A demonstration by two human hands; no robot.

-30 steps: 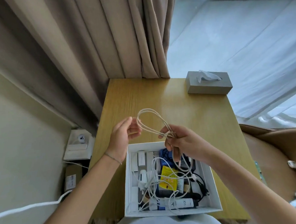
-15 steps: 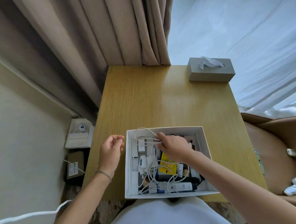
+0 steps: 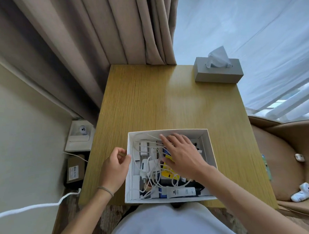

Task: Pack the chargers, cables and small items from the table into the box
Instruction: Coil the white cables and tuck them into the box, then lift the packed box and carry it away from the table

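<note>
A white open box sits at the near edge of the wooden table. It holds white chargers, tangled white cables, a yellow packet and a white tube. My right hand lies flat inside the box, fingers straight, pressing down on the contents near the far wall. My left hand rests against the box's left wall with its fingers curled at the rim.
A grey tissue box stands at the table's far right corner. Curtains hang behind the table. A brown chair with small white items is to the right. On the floor to the left are a white device, a cardboard box and a white cord.
The looped white cable went from above the table down into the box. My right hand let go of it and now lies flat on the contents. My left hand moved to the box's left wall.
</note>
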